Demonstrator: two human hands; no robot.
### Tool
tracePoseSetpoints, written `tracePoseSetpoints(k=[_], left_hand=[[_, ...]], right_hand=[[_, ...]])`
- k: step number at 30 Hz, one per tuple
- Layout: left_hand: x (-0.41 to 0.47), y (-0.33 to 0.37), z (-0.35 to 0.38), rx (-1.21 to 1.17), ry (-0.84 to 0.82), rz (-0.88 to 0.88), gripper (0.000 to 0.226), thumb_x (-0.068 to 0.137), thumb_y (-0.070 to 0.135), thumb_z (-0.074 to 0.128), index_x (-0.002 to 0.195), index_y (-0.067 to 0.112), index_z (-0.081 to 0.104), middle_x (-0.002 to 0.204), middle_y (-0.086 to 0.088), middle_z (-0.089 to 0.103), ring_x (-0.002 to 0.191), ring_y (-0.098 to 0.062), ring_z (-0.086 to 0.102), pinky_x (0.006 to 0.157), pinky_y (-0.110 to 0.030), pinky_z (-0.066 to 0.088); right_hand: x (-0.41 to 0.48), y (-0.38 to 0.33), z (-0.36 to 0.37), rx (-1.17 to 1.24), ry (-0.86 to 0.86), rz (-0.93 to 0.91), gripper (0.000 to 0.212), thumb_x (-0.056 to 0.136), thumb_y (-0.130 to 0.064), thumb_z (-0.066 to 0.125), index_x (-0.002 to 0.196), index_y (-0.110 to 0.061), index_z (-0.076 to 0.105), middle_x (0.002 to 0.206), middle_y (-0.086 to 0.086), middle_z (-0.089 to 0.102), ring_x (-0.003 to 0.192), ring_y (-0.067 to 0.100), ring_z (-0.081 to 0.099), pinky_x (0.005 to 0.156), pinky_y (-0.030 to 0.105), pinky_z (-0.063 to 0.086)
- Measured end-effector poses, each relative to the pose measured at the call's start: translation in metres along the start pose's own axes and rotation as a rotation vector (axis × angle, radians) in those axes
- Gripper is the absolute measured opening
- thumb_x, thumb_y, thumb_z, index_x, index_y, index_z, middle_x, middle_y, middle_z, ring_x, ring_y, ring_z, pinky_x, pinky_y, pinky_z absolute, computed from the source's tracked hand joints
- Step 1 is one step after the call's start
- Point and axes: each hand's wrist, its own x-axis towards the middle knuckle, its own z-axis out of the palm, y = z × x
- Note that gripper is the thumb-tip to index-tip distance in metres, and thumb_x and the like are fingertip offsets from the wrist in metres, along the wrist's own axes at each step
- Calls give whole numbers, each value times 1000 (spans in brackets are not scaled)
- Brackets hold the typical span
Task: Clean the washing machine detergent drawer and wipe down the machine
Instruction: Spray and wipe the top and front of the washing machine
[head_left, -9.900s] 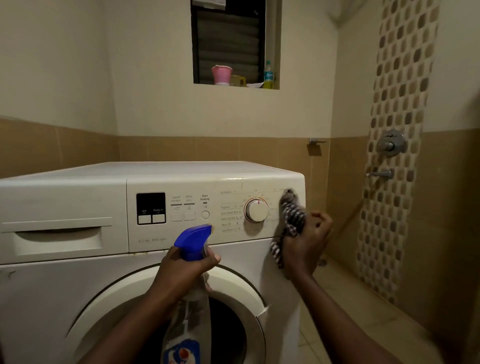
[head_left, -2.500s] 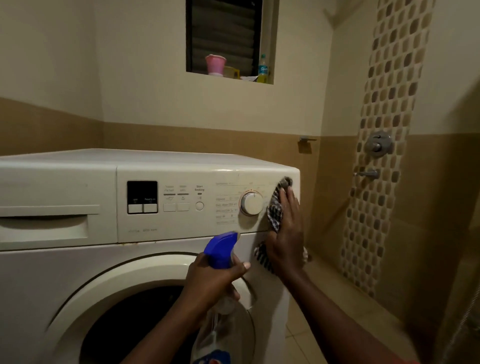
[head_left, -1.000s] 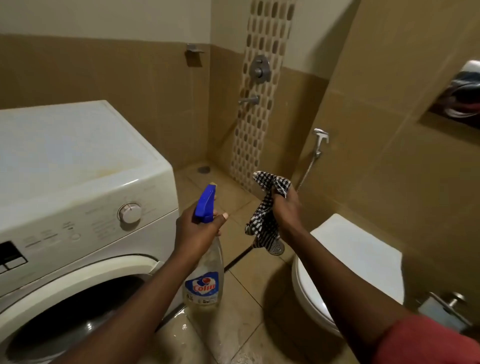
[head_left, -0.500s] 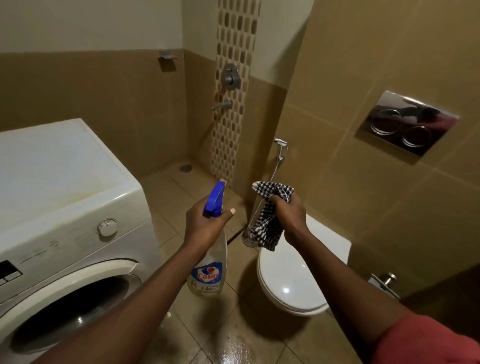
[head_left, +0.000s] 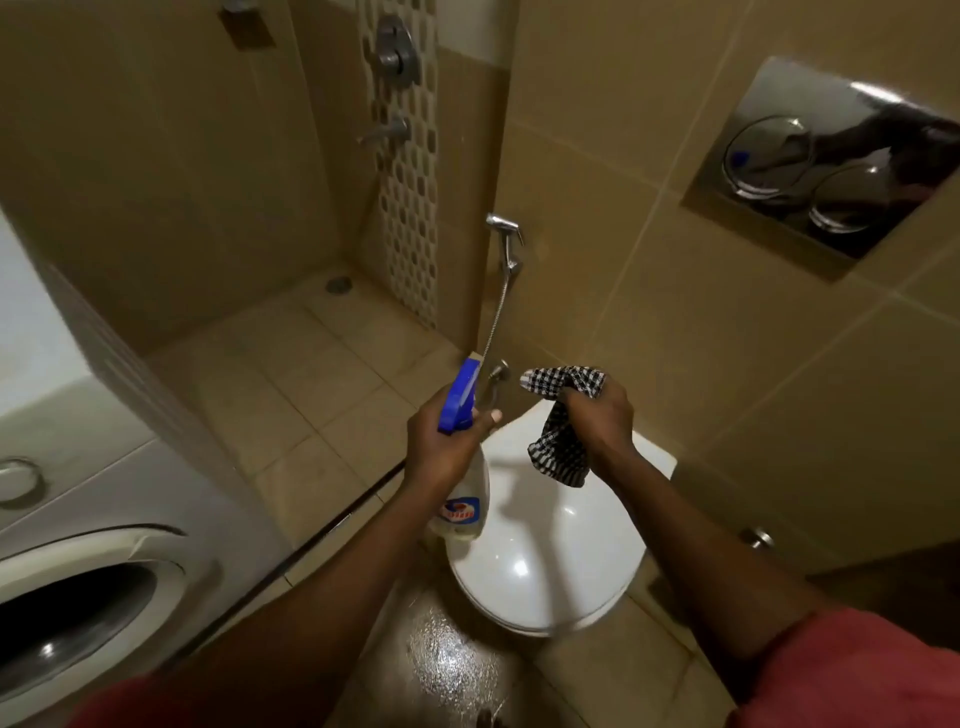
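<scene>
Head view. Above the closed toilet lid, the left hand is clamped on a spray bottle and the right hand on a checked cloth, apart. The washing machine stands left of the toilet; bare floor tiles lie between them.

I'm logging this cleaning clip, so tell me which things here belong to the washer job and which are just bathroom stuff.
Job: spray bottle in left hand; checked cloth in right hand; washing machine.

Not the job: toilet, hand shower, flush plate, shower tap, floor drain.
</scene>
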Motion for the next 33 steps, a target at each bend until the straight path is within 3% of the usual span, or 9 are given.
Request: tracePoseSetpoints(k=[8,11,15,19,21,26,29,31,33], left_hand=[[31,-64,61,-8,-69,-16,24,78,16,81,95,14,66,79,3,64,72,-5,59,71,-15,49],[35,-80,74,-13,-81,-42,35,79,14,80,108,3,66,79,5,64,74,-2,59,70,-11,47],[42,-98,83,7,-107,-22,32,80,5,77,107,-7,64,73,8,64,71,5,60,70,-10,47],[52,-102,91,-21,-98,-42,32,80,8,78,107,-4,64,79,-8,65,72,2,60,70,-13,49],[59,-105,94,-8,-116,-55,26,80,11,78,102,2,65,77,-3,62,70,-5,58,68,-12,50],[64,-118,89,69,-116,-113,34,79,17,79,106,1,65,83,-2,65,74,-12,62,74,-19,52],[59,-131,84,152,-102,-96,42,77,35,78,104,4,66,84,-3,67,72,-15,62,74,-27,52],[52,-134,82,161,-89,-36,63,72,59,72,105,5,66,84,-9,70,67,-18,63,69,-28,55],[45,-139,78,149,-83,-36,70,70,67,68,101,5,67,86,-13,71,67,-21,65,66,-29,57]], right_hand=[[62,70,-1,-24,-25,100,21,80,-9,54,80,-29,61,83,-7,67,80,14,62,72,26,47],[74,95,5,-47,-75,125,22,82,-8,56,88,-28,62,81,-7,66,80,13,62,72,26,47],[87,120,16,-30,-119,163,16,79,-11,63,88,-25,63,83,-5,67,85,16,65,78,31,53],[92,138,30,-60,-136,163,16,79,-15,67,93,-21,63,84,-6,66,81,12,63,67,23,49],[95,149,37,-114,-156,147,18,80,-18,68,97,-19,62,88,-3,66,81,11,61,66,22,47],[100,188,50,-632,-475,-43,44,84,-31,65,125,-20,57,119,3,60,114,23,54,94,37,45],[89,211,55,-960,-673,-147,63,90,-40,58,147,-29,33,154,7,28,143,35,21,110,51,33],[84,222,57,-1033,-740,-149,73,92,-47,53,152,-33,16,162,2,3,148,34,-2,117,54,19],[84,225,62,-1003,-770,-130,78,89,-45,56,153,-34,12,162,2,-2,148,33,-7,119,54,14]])
